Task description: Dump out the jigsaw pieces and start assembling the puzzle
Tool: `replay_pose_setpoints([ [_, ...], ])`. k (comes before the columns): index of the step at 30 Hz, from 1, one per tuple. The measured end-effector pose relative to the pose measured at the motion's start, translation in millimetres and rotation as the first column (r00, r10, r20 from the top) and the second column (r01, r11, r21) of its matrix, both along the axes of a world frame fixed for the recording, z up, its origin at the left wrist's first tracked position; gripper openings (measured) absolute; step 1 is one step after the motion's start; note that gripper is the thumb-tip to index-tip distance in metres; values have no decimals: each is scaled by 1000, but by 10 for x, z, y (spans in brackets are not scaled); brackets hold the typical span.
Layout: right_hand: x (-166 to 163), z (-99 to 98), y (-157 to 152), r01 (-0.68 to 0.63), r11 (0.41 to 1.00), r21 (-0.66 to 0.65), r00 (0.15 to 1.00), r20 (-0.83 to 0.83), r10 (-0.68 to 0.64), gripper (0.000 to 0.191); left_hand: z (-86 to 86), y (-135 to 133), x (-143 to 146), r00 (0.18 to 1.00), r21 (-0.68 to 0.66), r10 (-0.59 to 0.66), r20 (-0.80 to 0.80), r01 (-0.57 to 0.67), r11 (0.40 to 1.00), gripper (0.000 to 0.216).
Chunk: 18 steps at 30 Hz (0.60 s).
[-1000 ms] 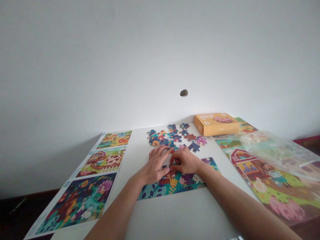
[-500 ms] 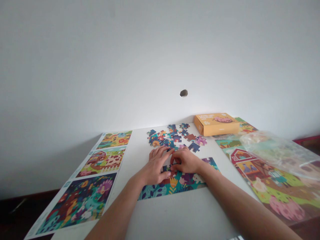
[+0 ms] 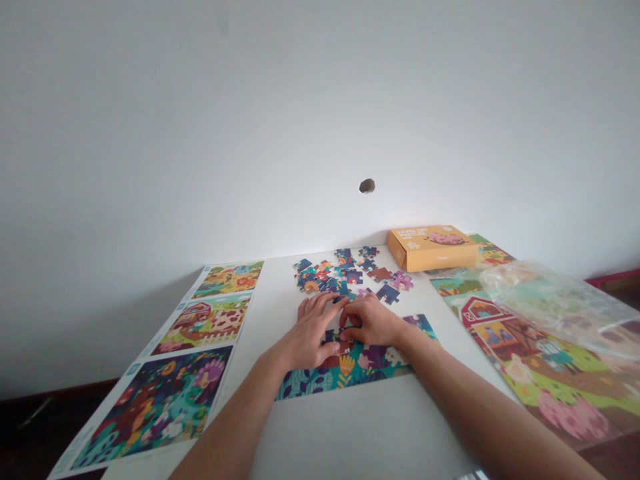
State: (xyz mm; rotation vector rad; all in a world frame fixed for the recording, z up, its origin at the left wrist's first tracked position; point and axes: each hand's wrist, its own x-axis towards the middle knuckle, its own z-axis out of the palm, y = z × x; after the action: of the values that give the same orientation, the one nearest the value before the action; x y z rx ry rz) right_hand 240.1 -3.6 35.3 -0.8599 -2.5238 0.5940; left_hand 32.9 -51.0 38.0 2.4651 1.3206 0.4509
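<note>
A partly joined jigsaw puzzle [image 3: 305, 385] lies on the white table, showing teal leaves, a yellow flower and white animals. My left hand [image 3: 313, 332] rests over its left part with the fingers stretched out and the thumb on the joined pieces. Close beside it, my right hand [image 3: 373, 322] has thumb and forefinger pinched on a small puzzle piece [image 3: 345, 333] at the puzzle's upper edge; the fingers hide most of that piece. Just beyond both hands lies a spread of loose puzzle pieces [image 3: 353, 276], dark blue, orange, brown and purple.
On the left, a sheet with three printed pictures [image 3: 165, 400] lies along the table's edge. A yellow puzzle box [image 3: 435, 252] stands at the back right against the wall. Farm-scene posters [image 3: 530, 363] cover the right side, with a clear plastic bag [image 3: 550, 300] on top.
</note>
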Motion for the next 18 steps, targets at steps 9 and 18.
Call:
replay_pose_setpoints([
  [9,5,-13,28,-25,1000,-13,999,31,26,15,11,-8,3,999,-1,19,-43,-19,1000,82],
  [18,8,-13,13,-24,1000,-14,1000,21,24,15,-8,2,26,995,4,48,-85,-48,999,90],
])
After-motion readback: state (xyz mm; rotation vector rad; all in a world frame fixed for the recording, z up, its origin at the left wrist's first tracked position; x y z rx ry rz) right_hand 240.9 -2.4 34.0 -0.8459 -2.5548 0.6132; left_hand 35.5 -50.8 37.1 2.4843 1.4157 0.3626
